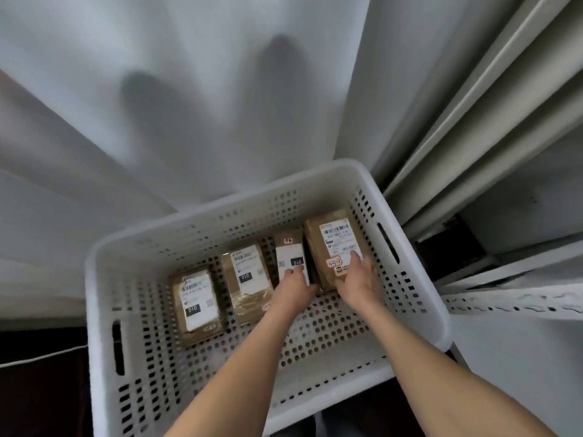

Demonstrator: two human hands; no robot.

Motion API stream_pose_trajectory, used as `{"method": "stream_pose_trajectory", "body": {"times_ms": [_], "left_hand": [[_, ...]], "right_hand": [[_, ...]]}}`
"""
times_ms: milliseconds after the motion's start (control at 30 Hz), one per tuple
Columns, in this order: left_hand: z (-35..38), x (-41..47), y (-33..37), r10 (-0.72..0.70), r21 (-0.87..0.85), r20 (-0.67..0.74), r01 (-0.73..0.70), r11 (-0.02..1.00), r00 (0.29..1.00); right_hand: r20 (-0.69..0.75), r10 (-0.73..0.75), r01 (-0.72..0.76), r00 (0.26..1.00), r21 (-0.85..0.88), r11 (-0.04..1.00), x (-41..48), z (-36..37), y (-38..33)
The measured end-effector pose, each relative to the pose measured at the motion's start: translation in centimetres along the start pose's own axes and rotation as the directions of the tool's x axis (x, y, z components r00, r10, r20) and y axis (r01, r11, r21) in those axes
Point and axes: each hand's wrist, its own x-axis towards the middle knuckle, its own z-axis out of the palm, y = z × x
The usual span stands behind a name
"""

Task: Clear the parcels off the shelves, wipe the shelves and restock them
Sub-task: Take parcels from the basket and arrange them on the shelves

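While both arms reach into the white perforated basket (97, 310) at lower centre of frame, each of the hands sits on a different parcel. Four brown parcels lie flat on the basket floor in a slanted row along its far side, all with white shipping labels facing up.

Row, frame left to right:
- left parcel (197, 307): label with a black "010" tag, untouched.
- second parcel (247, 279): just beside the first, same tag, untouched.
- small parcel (288, 247): narrowest of the four. Left hand (295, 290) grips its near end, fingers bent over the label, thumb down in the dark gap on its right side.
- big parcel (331, 241): at the right end, close to the basket's right wall, far end tilted up a bit. Right hand (359, 282) lies over its near right corner, index finger stretched out along the label. Thumb is hidden, so I can't tell if that's a real grip or just contact.

Near half of the basket floor is bare. Slot handles show in both end walls.

Grey metal shelves (467, 171) fill the right side of frame, edges running diagonally to upper right. A perforated rail (504, 305) sits just right of the basket. Pale wall (157, 58) with two soft shadows takes the upper left. Dark floor (41, 398) at lower left.
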Motion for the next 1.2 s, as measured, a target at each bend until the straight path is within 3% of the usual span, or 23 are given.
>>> {"method": "stream_pose_trajectory", "body": {"times_ms": [200,333,467,567,667,933,1100,1200], "left_hand": [[2.2,5.6,2.5,-0.113,-0.456,0.065,0.13,0.88,0.991],[3.2,6.7,2.6,-0.142,-0.686,0.104,0.174,0.706,0.984],[2.6,4.8,1.1,-0.264,-0.741,-0.022,0.161,0.652,0.964],[1.9,3.1,-1.7,-0.405,-0.835,-0.079,0.161,0.526,0.911],[0.8,1.8,-4.9,-0.492,-0.868,-0.108,0.159,0.47,0.864],[-0.6,-0.6,-11.3,-0.481,-0.953,-0.028,0.122,0.277,0.876],[-1.7,-1.7,-13.0,-0.412,-0.959,0.002,0.118,0.257,0.911],[-1.2,-1.8,-13.9,-0.415,-0.955,0.041,0.158,0.252,0.909]], "right_hand": [[-0.04,0.106,-0.098,0.994,0.165,0.982,5.7,1.3,1.9],[-0.015,0.176,-0.166,0.984,0.264,0.95,6.3,1.9,1.9],[-0.008,0.123,-0.115,0.992,0.304,0.946,4.3,2.5,0.2],[0.028,0.04,-0.047,0.999,0.304,0.951,2.4,3.6,-2.0],[0.096,-0.039,0.007,0.995,0.317,0.948,0.9,4.7,-4.0],[0.227,-0.15,0.026,0.962,0.471,0.882,-0.6,7.4,-7.0],[0.295,-0.169,-0.028,0.94,0.562,0.827,-1.3,8.9,-7.3],[0.266,-0.18,0.016,0.947,0.522,0.853,-1.0,8.9,-7.3]]}}
